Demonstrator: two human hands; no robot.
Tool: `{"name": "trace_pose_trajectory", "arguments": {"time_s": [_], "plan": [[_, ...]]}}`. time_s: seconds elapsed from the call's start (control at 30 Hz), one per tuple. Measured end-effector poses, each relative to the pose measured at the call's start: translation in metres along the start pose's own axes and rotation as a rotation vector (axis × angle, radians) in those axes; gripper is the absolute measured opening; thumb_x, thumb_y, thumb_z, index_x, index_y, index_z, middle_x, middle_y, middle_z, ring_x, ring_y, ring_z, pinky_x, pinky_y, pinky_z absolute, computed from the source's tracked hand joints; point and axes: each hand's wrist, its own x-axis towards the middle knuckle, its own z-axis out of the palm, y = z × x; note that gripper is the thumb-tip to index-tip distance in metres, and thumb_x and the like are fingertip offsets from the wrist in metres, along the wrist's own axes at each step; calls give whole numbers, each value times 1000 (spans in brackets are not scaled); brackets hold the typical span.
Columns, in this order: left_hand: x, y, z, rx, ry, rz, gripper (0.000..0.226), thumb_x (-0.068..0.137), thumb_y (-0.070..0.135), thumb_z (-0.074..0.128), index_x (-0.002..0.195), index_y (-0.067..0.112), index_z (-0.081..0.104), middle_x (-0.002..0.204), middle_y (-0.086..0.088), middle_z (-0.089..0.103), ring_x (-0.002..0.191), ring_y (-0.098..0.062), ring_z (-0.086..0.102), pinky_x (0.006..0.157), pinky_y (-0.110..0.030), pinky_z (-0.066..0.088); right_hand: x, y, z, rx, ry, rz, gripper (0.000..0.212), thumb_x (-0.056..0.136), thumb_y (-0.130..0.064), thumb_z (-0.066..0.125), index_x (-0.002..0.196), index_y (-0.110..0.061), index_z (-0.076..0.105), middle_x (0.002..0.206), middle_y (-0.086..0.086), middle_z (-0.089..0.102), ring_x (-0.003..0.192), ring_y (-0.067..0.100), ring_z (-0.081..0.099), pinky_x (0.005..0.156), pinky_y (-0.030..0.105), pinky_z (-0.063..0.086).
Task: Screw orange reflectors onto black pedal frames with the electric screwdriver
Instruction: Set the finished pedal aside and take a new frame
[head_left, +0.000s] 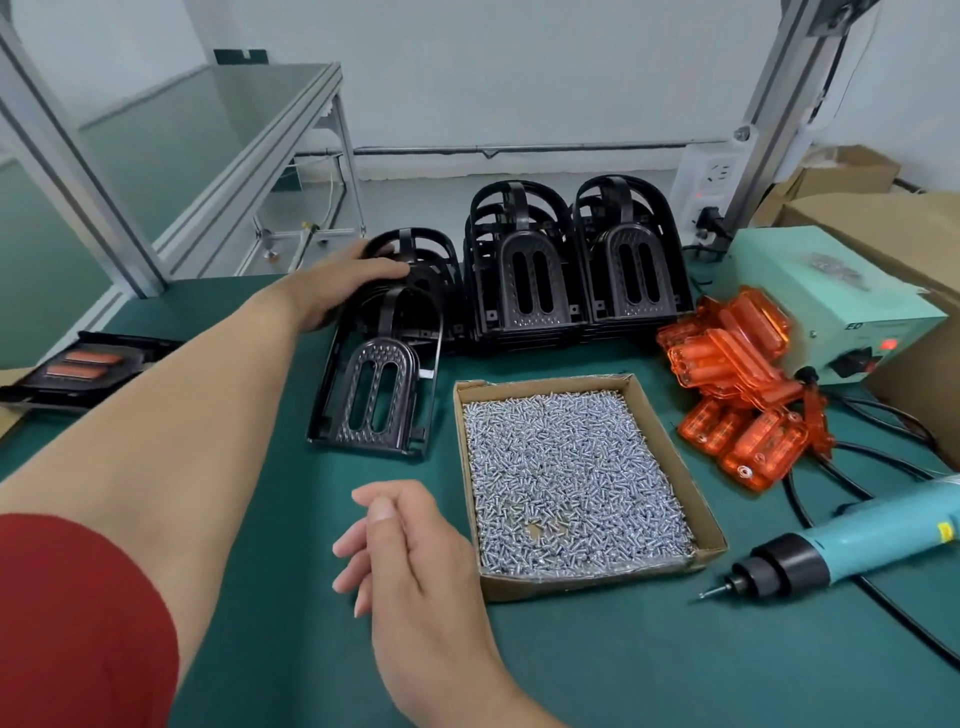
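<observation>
- On the front face of your mint-green power box (841, 296), near its upper edge, two dark slanted letters read "ED" or "EO". The second letter is unclear, and anything printed after them is too blurred for you to read.
- On top of that same box you have a grey printed patch, smeared beyond reading.
- Your electric screwdriver (857, 545) carries a small yellow sticker with a black mark on its barrel, close to the right edge of view. No character on it can be made out.
- The white socket strip (711, 174) on the post behind the box has faint markings, too small for you to read.
</observation>
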Motion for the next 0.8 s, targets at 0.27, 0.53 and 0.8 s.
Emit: {"name": "trace_pose_trajectory", "arguments": {"time_s": [0.27, 0.53, 0.8], "plan": [[-41, -9, 12, 86, 23, -27, 62, 86, 44, 70, 140, 37, 41, 119, -3, 68, 96, -17, 72, 78, -33, 58, -1, -1, -1, -11, -1, -9, 20, 108, -26, 39, 109, -25, 60, 90, 1, 70, 65, 4, 61, 75, 36, 52], [-67, -22, 7, 82, 104, 0, 88, 69, 58, 76, 144, 31, 37, 136, -2, 57, 121, -23, 58, 109, -47, 41, 0, 2, 0, -44, 1, -22, 20, 107, -27, 40, 106, -28, 60, 88, -1, 70, 64, 3, 63, 77, 41, 55], [-114, -28, 3, 66, 370, -155, 116, 57, 101, 40, 148, 29, 35, 153, 3, 41, 137, -22, 42, 115, -54, 28, -1, 1, -2, -73, -8, -37, 19, 107, -24, 41, 105, -24, 60, 85, 3, 70, 59, 7, 65, 72, 43, 55]]}}
